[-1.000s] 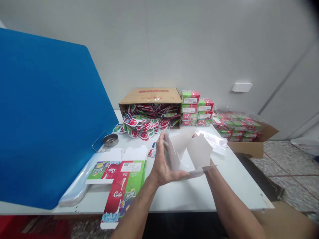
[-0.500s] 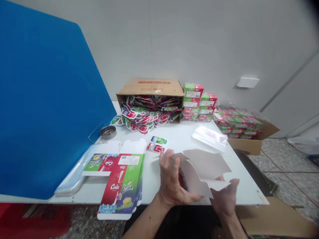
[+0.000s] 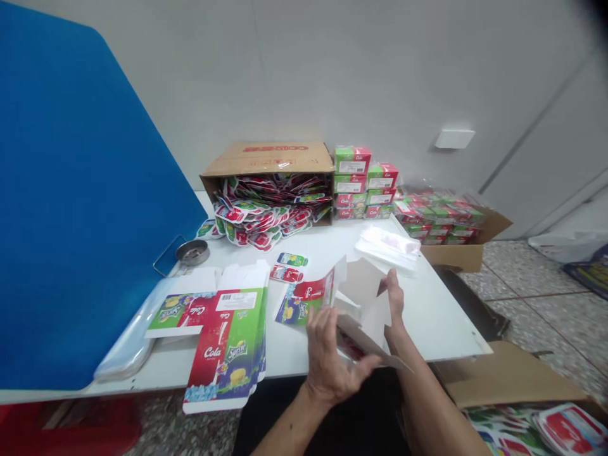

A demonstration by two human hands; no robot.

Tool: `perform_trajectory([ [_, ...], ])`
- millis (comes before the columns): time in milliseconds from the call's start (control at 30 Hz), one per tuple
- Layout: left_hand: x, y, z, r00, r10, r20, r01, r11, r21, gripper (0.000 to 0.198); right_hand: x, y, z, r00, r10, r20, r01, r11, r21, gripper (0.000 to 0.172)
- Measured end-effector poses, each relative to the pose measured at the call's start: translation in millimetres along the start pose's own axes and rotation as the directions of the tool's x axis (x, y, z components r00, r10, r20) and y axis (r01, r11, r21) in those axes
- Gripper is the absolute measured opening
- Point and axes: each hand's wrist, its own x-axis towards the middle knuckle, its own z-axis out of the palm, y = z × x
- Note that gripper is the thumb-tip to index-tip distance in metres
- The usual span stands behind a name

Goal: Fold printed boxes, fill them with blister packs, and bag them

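A partly folded printed carton (image 3: 365, 288) is held between my two hands over the table's front edge, its plain inside facing up and its Cola and Sprite print showing on the left panel. My left hand (image 3: 330, 358) grips its near left side, thumb stretched along the lower edge. On the far right side, my right hand (image 3: 395, 301) closes on a panel, part of its fingers hidden behind the card. Just beyond the carton lie a green can-shaped packet (image 3: 292, 259) and a red can-shaped packet (image 3: 286, 273). Left of my hands is a stack of flat cartons (image 3: 228, 348).
An open cardboard box (image 3: 280, 155) of packets lies on its side at the back, beside stacked finished cartons (image 3: 351, 183). Clear plastic bags (image 3: 387, 248) lie at right. A round metal tin (image 3: 192, 252) stands by a blue panel (image 3: 80, 209). Boxes stand right of the table.
The carton has turned and opened out, bringing its printed panel into view on the left. My right hand has moved up to its far right side. The camera view has shifted right.
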Motion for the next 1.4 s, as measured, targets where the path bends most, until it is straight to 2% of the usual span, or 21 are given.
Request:
perform_trajectory([
  [67,8,-15,-6.6,1.000,-0.006,-0.029,0.007,1.000,0.006,0.074,6,-4,6,1.000,0.008,-0.001,-0.008,0.999,-0.045,0.063],
  [133,16,-28,-12.3,1.000,-0.008,-0.013,0.009,1.000,0.007,0.043,11,-10,13,0.998,-0.021,0.051,0.027,0.994,-0.106,0.063],
  [233,20,-41,-17.2,0.998,-0.061,-0.010,0.061,0.996,0.061,0.015,20,-16,23,0.985,-0.081,0.151,0.106,0.981,-0.165,0.062],
  [333,13,-45,-17.3,0.990,-0.143,-0.017,0.145,0.981,0.129,0.008,25,-17,22,0.977,-0.142,0.159,0.172,0.966,-0.194,0.055],
  [400,9,-43,-15.7,0.981,-0.192,-0.019,0.193,0.968,0.159,0.011,21,-19,10,0.974,-0.215,0.065,0.223,0.958,-0.177,0.049],
  [467,10,-42,-14.1,0.975,-0.222,-0.022,0.222,0.959,0.178,0.014,5,-24,-10,0.933,-0.355,-0.059,0.342,0.926,-0.163,0.043],
  [500,12,-42,-13.5,0.974,-0.224,-0.014,0.223,0.958,0.178,0.014,-6,-28,-20,0.889,-0.450,-0.084,0.430,0.884,-0.182,0.039],
  [533,15,-42,-13.3,0.976,-0.219,0.004,0.215,0.962,0.171,0.014,-19,-32,-31,0.826,-0.561,-0.060,0.534,0.811,-0.239,0.034],
  [567,19,-43,-13.4,0.979,-0.203,0.027,0.197,0.967,0.159,0.014,-31,-36,-39,0.756,-0.653,0.044,0.633,0.712,-0.304,0.033],
  [600,22,-44,-13.7,0.982,-0.182,0.054,0.172,0.974,0.147,0.014,-42,-39,-45,0.674,-0.702,0.231,0.733,0.596,-0.328,0.038],
  [633,26,-45,-14.2,0.984,-0.158,0.080,0.146,0.980,0.135,0.016,-50,-41,-47,0.569,-0.705,0.424,0.822,0.475,-0.313,0.048],
  [700,33,-48,-14.9,0.986,-0.117,0.121,0.101,0.986,0.133,0.020,-59,-42,-42,0.374,-0.582,0.722,0.926,0.281,-0.252,0.066],
  [733,35,-50,-15.0,0.986,-0.105,0.132,0.085,0.986,0.146,0.022,-58,-40,-36,0.318,-0.500,0.805,0.947,0.208,-0.245,0.071],
  [767,37,-52,-14.8,0.985,-0.095,0.145,0.071,0.984,0.163,0.024,-55,-38,-29,0.303,-0.419,0.856,0.953,0.145,-0.266,0.074],
  [867,36,-56,-11.0,0.988,-0.078,0.134,0.049,0.977,0.208,0.024,-43,-31,-8,0.354,-0.235,0.905,0.931,0.001,-0.364,0.075],
  [933,31,-60,-5.0,0.994,-0.073,0.085,0.055,0.978,0.199,0.018,-38,-27,1,0.381,-0.148,0.913,0.919,-0.043,-0.391,0.076],
  [1033,23,-66,7.1,0.994,-0.112,-0.013,0.112,0.986,0.125,0.042,-37,-20,6,0.416,-0.063,0.907,0.905,-0.064,-0.420,0.075],
  [1133,22,-70,14.4,0.955,-0.288,-0.076,0.291,0.956,0.033,0.061,-40,-13,8,0.470,0.004,0.883,0.877,-0.119,-0.466,0.063],
  [1233,32,-72,10.0,0.900,-0.435,-0.018,0.434,0.900,-0.028,0.074,-42,-11,11,0.503,0.081,0.860,0.858,-0.161,-0.487,0.048],
  [1333,49,-75,-0.3,0.914,-0.382,0.138,0.396,0.914,-0.093,0.067,-42,-14,14,0.502,0.135,0.854,0.861,-0.170,-0.479,0.040],
  [1400,61,-78,-3.4,0.910,-0.337,0.241,0.385,0.903,-0.189,0.045,-41,-17,16,0.492,0.157,0.857,0.868,-0.169,-0.467,0.039],
])
